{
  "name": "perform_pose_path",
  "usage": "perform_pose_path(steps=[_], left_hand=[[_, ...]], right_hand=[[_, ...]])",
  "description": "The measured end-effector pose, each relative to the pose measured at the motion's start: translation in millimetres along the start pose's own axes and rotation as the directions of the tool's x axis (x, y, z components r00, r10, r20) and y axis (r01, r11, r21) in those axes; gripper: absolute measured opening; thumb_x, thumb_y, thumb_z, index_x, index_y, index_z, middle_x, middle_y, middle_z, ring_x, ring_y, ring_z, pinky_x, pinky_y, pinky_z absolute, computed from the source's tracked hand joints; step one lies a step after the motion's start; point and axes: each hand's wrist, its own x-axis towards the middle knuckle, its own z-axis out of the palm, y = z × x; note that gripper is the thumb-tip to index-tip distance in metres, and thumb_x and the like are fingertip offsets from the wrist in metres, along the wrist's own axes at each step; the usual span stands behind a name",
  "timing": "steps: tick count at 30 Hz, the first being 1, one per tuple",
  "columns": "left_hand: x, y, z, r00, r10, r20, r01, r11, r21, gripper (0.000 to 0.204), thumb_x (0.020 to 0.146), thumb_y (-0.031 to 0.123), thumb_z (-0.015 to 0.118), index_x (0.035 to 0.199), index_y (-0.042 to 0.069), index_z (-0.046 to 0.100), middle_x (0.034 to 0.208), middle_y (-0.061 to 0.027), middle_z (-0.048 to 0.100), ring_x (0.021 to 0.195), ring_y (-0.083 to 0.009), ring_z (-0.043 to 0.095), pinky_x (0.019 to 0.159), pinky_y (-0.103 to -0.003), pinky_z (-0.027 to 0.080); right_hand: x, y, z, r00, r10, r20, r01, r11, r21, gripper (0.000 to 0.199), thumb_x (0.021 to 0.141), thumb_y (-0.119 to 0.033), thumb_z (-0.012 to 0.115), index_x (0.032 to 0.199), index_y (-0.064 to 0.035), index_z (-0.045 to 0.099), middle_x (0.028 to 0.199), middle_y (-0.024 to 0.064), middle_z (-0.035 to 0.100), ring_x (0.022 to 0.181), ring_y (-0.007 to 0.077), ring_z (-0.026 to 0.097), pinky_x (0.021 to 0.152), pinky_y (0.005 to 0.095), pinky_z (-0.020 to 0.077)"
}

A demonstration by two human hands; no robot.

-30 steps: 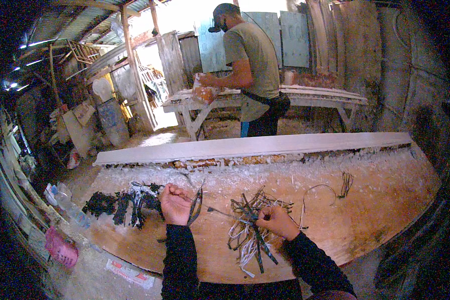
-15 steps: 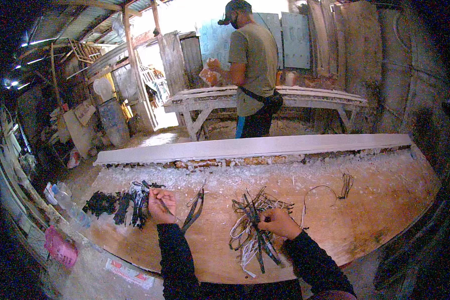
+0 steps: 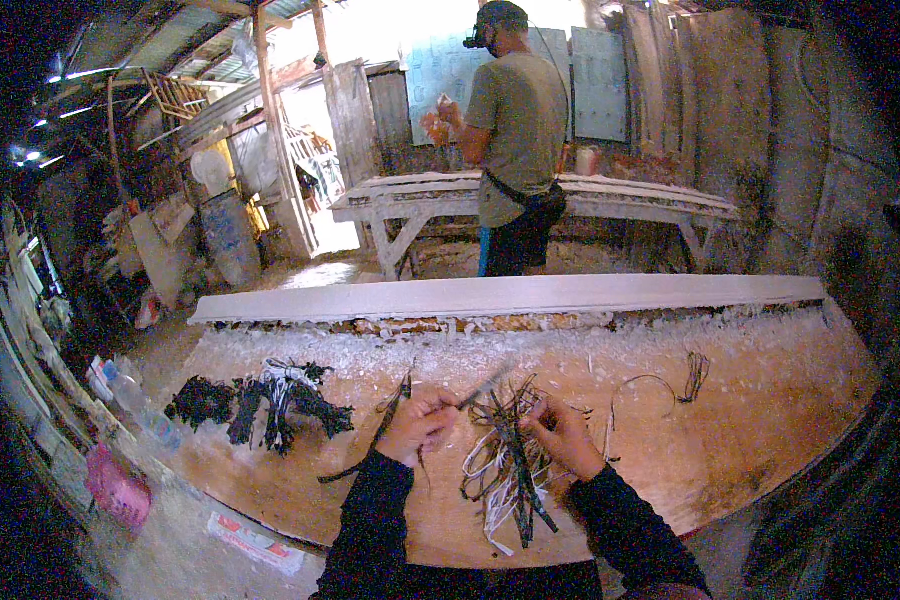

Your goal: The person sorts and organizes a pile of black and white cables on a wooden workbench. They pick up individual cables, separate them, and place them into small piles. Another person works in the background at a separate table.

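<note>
A loose tangle of black and white strips lies on the wooden table in front of me. My right hand is at its upper right side, thumb and fingers pinched on one of its dark strips. Just left of the tangle, my left hand is closed on a thin, flat dark strip, whose far end is blurred and points up and right. Another dark looped strip lies beside the left hand, partly hidden behind it.
Bundles of black strips and a black-and-white bundle lie at the table's left. A thin coil lies to the right. A long white ledge runs along the far edge. Beyond, a person stands by a white-covered bench.
My left hand has moved right, from the bundles toward the tangle, carrying the thin strip. My right hand has shifted slightly up. The person behind has raised a hand holding something.
</note>
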Motion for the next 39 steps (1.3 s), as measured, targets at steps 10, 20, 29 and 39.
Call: perform_pose_path(steps=[10,20,29,39], left_hand=[[6,-9,7,0.951,-0.232,0.205,0.201,0.966,0.161,0.013,0.085,0.015,0.055,0.095,0.007,0.052,0.061,0.007,0.042,0.042,-0.0006,0.029,0.037,-0.017,0.02],[3,1,5,0.998,-0.066,-0.005,0.066,0.992,0.11,0.018,0.084,0.018,0.055,0.098,0.006,0.053,0.057,0.0074,0.039,0.04,-0.0013,0.029,0.036,-0.017,0.02],[9,2,-25,0.899,0.222,-0.376,-0.29,0.947,-0.134,0.019,0.085,0.024,0.054,0.093,0.008,0.052,0.061,0.0028,0.044,0.038,-0.004,0.033,0.033,-0.018,0.023],[8,1,-36,0.842,0.274,-0.465,-0.361,0.926,-0.107,0.017,0.086,0.018,0.053,0.094,0.004,0.055,0.065,0.0011,0.049,0.044,-0.0023,0.035,0.035,-0.017,0.024]], right_hand=[[6,-12,-2,0.983,0.081,-0.165,-0.026,0.95,0.311,0.037,0.089,-0.026,0.047,0.122,-0.0108,0.042,0.084,0.0024,0.055,0.069,0.0087,0.051,0.061,0.0205,0.0421],[6,-12,-10,0.978,0.166,-0.127,-0.104,0.914,0.393,0.021,0.081,-0.014,0.058,0.098,-0.0006,0.06,0.082,0.0016,0.06,0.068,0.0082,0.052,0.062,0.0203,0.0426],[3,-8,-8,0.963,0.207,0.171,-0.231,0.964,0.133,0.019,0.078,-0.014,0.062,0.092,-0.0008,0.062,0.081,0.0022,0.061,0.07,0.0101,0.055,0.065,0.0226,0.045],[-3,-14,-9,0.96,0.127,0.25,-0.215,0.906,0.364,0.011,0.079,-0.011,0.061,0.086,-0.0024,0.059,0.074,0.0054,0.06,0.063,0.0119,0.056,0.058,0.0223,0.0459]])
